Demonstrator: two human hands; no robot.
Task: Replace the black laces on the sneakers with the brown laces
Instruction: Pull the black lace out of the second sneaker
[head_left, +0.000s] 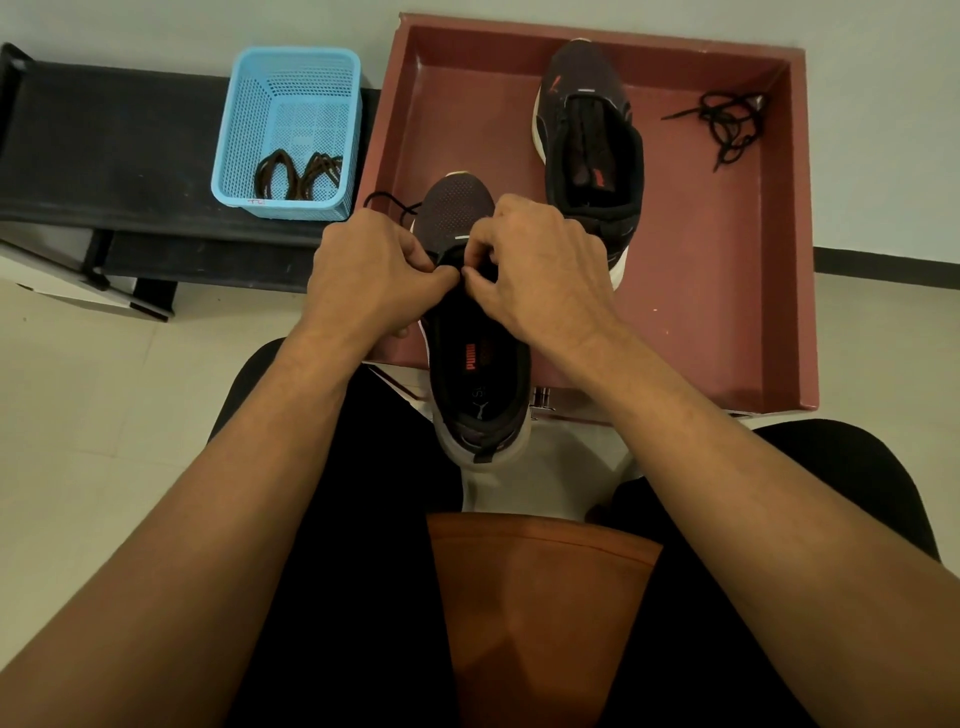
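Observation:
A dark sneaker (475, 364) lies toe-away across the near edge of a red-brown tray (727, 291), its heel over my lap. My left hand (374, 265) and my right hand (540, 265) meet over its lace area, fingers curled and pinching a black lace (387, 201) that loops out to the left of the toe. The exact grip under the fingers is hidden. The second sneaker (589, 135) stands laceless inside the tray. A loose black lace (727, 122) lies in the tray's far right corner. Brown laces (301, 174) lie in a blue basket (288, 83).
The blue basket sits on a low black bench (114, 150) to the left of the tray. Pale tiled floor (104, 405) lies to the left, a white wall behind. My legs in black trousers and an orange shirt hem fill the foreground.

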